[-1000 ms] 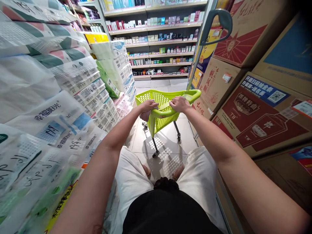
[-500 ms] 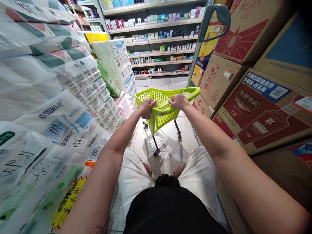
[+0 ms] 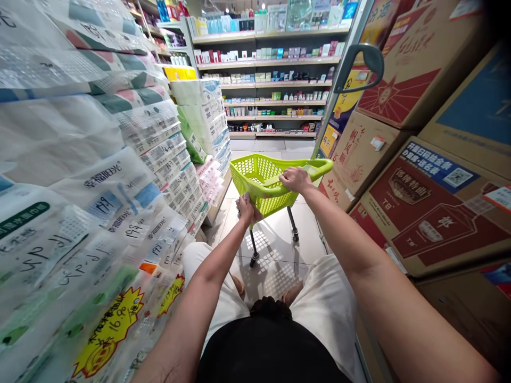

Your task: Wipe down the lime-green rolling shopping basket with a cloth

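Note:
A lime-green plastic shopping cart (image 3: pixel 275 204) with a lattice basket and dark legs on casters stands in front of me. My right hand (image 3: pixel 296 179) is closed over the cart's near rim, which serves as its handle. Lower down, at the cart's near left corner, my left hand (image 3: pixel 246 208) has its fingers curled in. Something pale and pinkish shows by those fingers, too small to make out. Whether the left hand touches the cart I cannot tell. The part of the basket's inside that shows holds no goods.
Tall stacks of wrapped tissue packs (image 3: pixel 139 170) with handwritten prices line the left side. Printed cartons (image 3: pixel 423 197) are piled on the right, beside a grey handle (image 3: pixel 369 69) on a metal frame. Shelves of small boxed goods (image 3: pixel 275 85) cross the aisle's far end. Pale floor tiles (image 3: pixel 229 250) lie between.
My left hand has left the cart's rim and dropped lower at its left corner. My right hand keeps its grip. The view has tilted up, and the cart sits slightly lower and further right in it.

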Demonstrator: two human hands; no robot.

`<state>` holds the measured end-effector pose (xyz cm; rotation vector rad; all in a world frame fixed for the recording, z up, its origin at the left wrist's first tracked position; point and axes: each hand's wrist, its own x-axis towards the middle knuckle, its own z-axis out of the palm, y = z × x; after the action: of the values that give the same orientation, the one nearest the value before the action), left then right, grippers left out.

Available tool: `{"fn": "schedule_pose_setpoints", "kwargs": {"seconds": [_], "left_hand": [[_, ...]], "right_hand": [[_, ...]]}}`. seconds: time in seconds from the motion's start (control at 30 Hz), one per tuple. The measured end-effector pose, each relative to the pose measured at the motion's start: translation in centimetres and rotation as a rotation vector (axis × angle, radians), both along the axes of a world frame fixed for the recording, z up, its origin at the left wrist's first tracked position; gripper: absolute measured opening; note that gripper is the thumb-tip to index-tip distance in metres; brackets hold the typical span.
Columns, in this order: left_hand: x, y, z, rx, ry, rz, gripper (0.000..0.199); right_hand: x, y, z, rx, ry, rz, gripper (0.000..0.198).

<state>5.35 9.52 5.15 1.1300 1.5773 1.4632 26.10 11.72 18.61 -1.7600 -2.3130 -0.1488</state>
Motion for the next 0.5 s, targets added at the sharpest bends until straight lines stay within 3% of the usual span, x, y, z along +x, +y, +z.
{"fn": "schedule_pose_setpoints", "kwargs": {"seconds": [0.07,0.2,0.27,0.37,0.5], "left_hand": [[0.3,0.5,0.2,-0.033,-0.057,0.046,0.021],[1.4,0.8,2.0,0.243,-0.136,0.019,0.029],[1.8,0.7,2.3,0.3,-0.203,-0.03,0.039],[1.9,0.1,0.8,0.207,-0.302,-0.006,0.041],[1.5,-0.7,-2.6,-0.093,-0.38,0.078,0.026]], "right_hand": [[-0.1,-0.1,0.1,-0.017,-0.014,0.006,0.048],[-0.1,-0.4,0.2,-0.011,-0.014,0.021,0.048],[-0.1,-0.5,0.1,0.009,-0.013,0.027,0.049],[0.1,-0.6,0.0,0.006,-0.018,0.033,0.05],[0.1,-0.6,0.0,-0.002,-0.034,0.03,0.05]]}}
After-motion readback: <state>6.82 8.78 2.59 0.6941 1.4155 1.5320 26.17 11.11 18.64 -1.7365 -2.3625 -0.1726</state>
